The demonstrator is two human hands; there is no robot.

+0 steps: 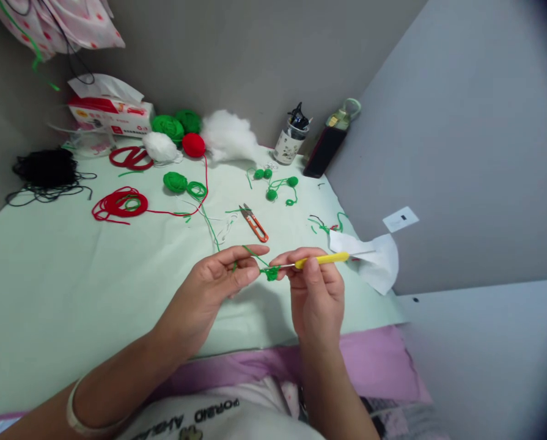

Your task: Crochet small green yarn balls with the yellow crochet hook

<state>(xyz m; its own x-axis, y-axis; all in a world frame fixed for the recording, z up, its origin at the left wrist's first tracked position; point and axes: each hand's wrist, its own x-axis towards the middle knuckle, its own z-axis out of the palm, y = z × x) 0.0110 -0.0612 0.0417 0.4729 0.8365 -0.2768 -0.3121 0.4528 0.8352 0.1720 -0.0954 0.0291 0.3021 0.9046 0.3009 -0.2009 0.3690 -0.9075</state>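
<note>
My right hand (319, 290) is closed round a crochet hook (328, 259) with a yellow handle and a thin metal shaft. The hook's tip runs leftward into a small piece of green crochet (272, 274). My left hand (225, 275) pinches the edge of that piece between thumb and fingers. Green yarn (255, 252) passes over its raised index finger. This strand seems to lead back over the table to a small green yarn ball (175, 182). Just beyond my hands lie thread snips (255, 224) with orange handles, blades pointing away.
Red yarn coils (121, 203), black yarn (46, 170) and red-handled scissors (131, 157) lie at left. Along the back wall stand a tissue box (112, 115), white stuffing (230, 135), a pen cup (291, 140) and a bottle (330, 137). A crumpled tissue (378, 263) sits at right.
</note>
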